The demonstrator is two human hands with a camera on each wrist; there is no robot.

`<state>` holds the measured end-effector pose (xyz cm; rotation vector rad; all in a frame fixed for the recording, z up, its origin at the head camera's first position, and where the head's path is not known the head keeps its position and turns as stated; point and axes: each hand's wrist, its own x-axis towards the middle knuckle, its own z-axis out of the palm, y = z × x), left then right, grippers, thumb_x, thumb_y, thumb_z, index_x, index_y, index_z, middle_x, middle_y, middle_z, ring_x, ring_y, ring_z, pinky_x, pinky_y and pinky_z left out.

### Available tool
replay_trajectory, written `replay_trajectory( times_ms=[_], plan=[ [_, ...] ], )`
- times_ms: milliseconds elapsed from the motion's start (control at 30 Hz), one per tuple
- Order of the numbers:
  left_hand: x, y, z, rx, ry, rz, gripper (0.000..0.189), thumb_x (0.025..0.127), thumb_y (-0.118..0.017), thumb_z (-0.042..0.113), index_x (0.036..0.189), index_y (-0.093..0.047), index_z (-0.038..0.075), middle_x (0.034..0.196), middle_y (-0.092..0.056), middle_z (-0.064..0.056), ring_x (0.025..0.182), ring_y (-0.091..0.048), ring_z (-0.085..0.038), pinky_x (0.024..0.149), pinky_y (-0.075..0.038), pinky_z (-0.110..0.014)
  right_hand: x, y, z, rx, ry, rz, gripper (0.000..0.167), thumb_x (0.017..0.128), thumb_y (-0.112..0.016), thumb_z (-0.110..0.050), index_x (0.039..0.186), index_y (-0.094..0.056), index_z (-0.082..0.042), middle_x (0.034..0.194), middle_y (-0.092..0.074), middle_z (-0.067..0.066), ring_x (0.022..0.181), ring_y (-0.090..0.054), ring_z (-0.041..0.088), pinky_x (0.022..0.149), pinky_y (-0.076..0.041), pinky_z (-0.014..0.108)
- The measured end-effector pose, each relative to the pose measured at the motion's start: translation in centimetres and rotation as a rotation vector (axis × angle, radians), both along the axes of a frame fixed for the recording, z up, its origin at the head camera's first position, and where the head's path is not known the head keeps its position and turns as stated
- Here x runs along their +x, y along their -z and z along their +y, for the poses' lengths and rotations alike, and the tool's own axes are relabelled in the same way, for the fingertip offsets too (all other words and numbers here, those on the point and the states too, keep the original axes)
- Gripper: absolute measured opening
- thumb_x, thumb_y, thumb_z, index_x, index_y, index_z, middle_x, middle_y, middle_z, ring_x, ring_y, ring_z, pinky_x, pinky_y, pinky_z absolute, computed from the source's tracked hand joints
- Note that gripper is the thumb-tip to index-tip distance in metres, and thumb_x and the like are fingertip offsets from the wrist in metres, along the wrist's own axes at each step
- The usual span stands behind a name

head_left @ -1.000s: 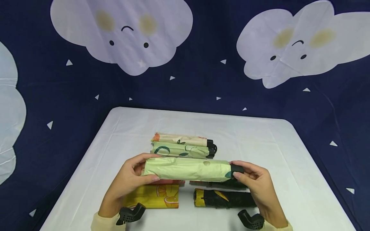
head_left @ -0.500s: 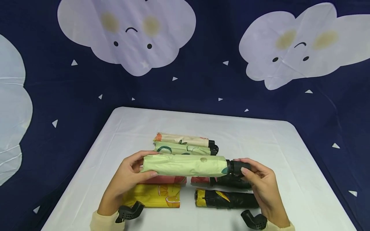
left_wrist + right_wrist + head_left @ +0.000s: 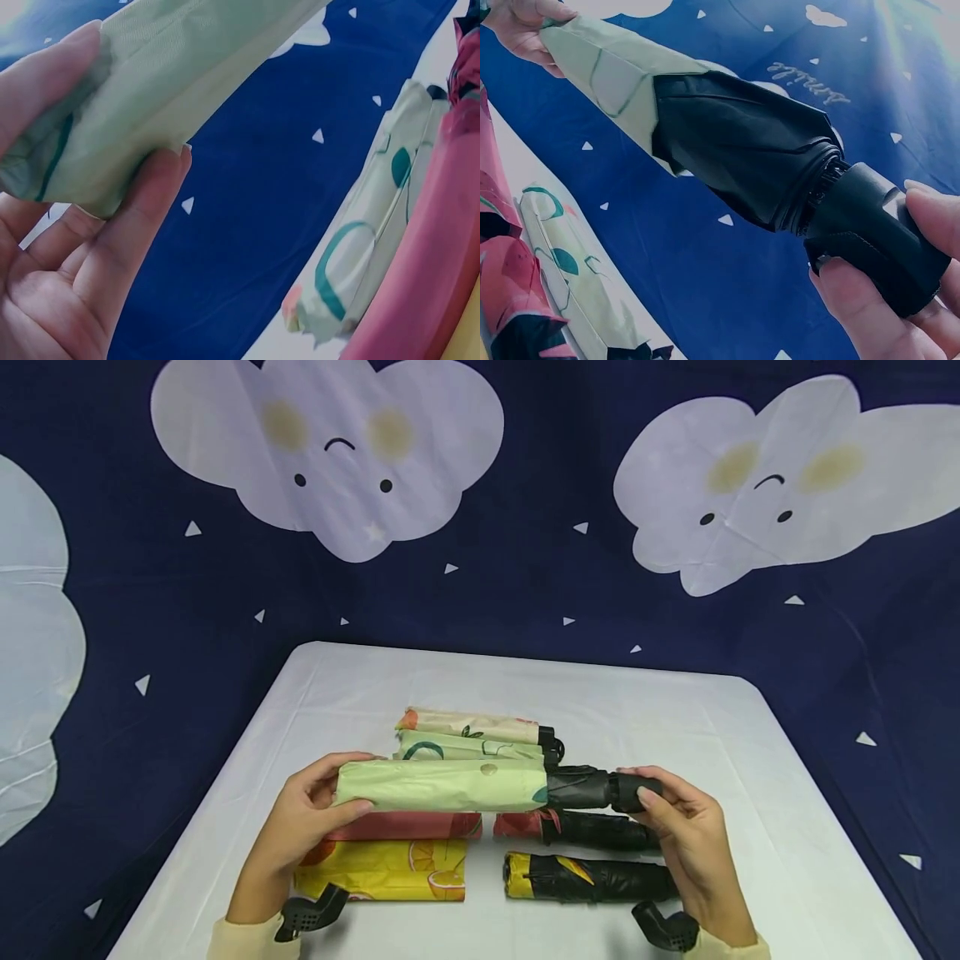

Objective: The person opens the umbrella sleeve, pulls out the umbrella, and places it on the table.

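Note:
A folded black umbrella is partly out of its light green sleeve, held level above the table. My left hand pinches the sleeve's closed end between thumb and fingers. The umbrella's black handle is between the thumb and fingers of my right hand. In the right wrist view, the black folded canopy shows between handle and sleeve mouth. Just behind lies another umbrella in a green patterned sleeve, beside one in a cream sleeve.
Nearer on the white table lie a red sleeve and a yellow orange-print sleeve. To their right are a red-and-black folded umbrella and a yellow-and-black one. A dark blue cloud-print cloth hangs behind.
The black umbrella has slid rightward out of the green sleeve, baring its folded canopy. My left hand has moved left with the sleeve, my right hand slightly right with the handle.

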<state>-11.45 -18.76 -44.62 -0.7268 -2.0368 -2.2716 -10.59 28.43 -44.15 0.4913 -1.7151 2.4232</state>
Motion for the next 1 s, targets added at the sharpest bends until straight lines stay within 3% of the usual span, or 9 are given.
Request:
replay_trajectory(
  times_ms=[400, 533, 833, 1000],
  plan=[
    [-0.4, 1.1, -2.7, 0.042, -0.042, 0.024, 0.049, 0.088, -0.062, -0.023, 0.136, -0.049, -0.016, 0.130, -0.063, -0.014, 0.106, -0.067, -0.019, 0.085, -0.058, -0.026, -0.2, 0.7, 2.1, -0.022, 0.108, -0.079, 0.031, 0.099, -0.048, 0.019, 0.129, -0.056, 0.020, 0.116, -0.074, 0.016, 0.104, -0.072, 0.025, 0.077, -0.061, 0.033],
    [-0.5, 1.5, -3.5, 0.040, -0.102, -0.001, 0.048, 0.088, -0.062, -0.024, 0.134, -0.052, -0.014, 0.127, -0.064, -0.012, 0.104, -0.067, -0.018, 0.084, -0.058, -0.025, -0.4, 1.0, 3.2, -0.053, 0.118, -0.083, 0.032, 0.099, -0.048, 0.019, 0.129, -0.060, 0.017, 0.116, -0.074, 0.017, 0.104, -0.072, 0.025, 0.078, -0.061, 0.033],
    [-0.9, 2.3, -4.7, 0.019, -0.255, -0.073, 0.042, 0.090, -0.064, -0.019, 0.131, -0.057, -0.012, 0.117, -0.067, -0.010, 0.097, -0.068, -0.015, 0.080, -0.058, -0.024, -0.9, 2.2, 5.2, -0.123, 0.111, -0.075, 0.032, 0.099, -0.045, 0.021, 0.128, -0.056, 0.021, 0.115, -0.073, 0.020, 0.105, -0.072, 0.027, 0.085, -0.057, 0.040],
    [-1.2, 2.9, -5.1, -0.008, -0.291, -0.117, 0.041, 0.092, -0.065, -0.016, 0.131, -0.058, -0.009, 0.114, -0.068, -0.007, 0.096, -0.068, -0.013, 0.078, -0.058, -0.023, -1.1, 3.1, 6.1, -0.142, 0.131, -0.106, 0.032, 0.098, -0.046, 0.022, 0.127, -0.060, 0.018, 0.115, -0.073, 0.020, 0.105, -0.072, 0.027, 0.085, -0.055, 0.041]
  ],
)
